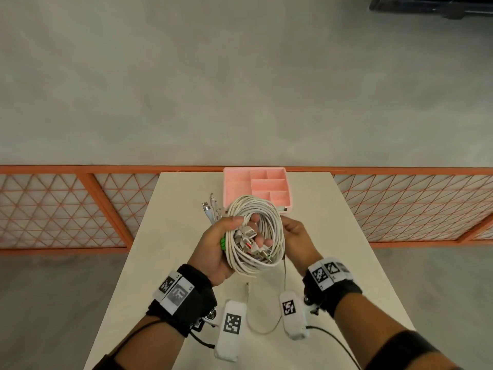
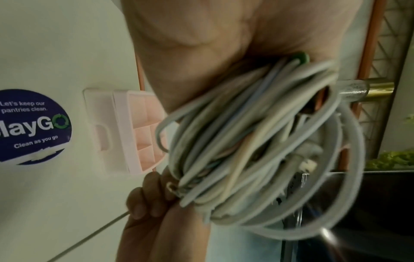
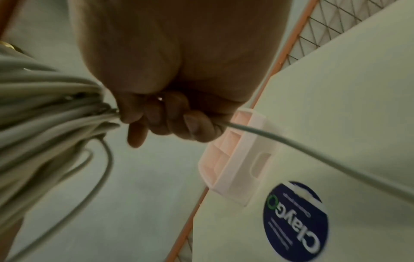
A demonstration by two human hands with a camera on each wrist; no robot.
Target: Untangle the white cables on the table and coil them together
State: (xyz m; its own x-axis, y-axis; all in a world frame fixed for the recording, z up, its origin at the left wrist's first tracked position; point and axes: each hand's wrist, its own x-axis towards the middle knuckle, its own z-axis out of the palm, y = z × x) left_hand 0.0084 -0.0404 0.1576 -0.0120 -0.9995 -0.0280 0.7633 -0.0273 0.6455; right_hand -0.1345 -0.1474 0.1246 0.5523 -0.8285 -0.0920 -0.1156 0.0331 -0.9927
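Above the table (image 1: 170,263) I hold a thick coil of white cables (image 1: 266,217) between both hands. My left hand (image 1: 226,241) grips the coil's left side, fingers curled through its middle over a cluster of plugs (image 1: 248,236) and a small green piece (image 1: 222,243). My right hand (image 1: 293,231) grips the right side; in the right wrist view its fingers (image 3: 168,120) curl round a single strand (image 3: 313,156). That loose tail (image 1: 264,331) hangs down and loops on the table. Several plug ends (image 1: 210,209) stick out at the coil's upper left. The coil (image 2: 246,141) fills the left wrist view.
A pink compartment tray (image 1: 266,182) stands at the table's far edge, just beyond the coil. A round blue sticker (image 2: 33,127) lies on the tabletop near it. An orange mesh fence (image 1: 66,209) runs behind the table on both sides.
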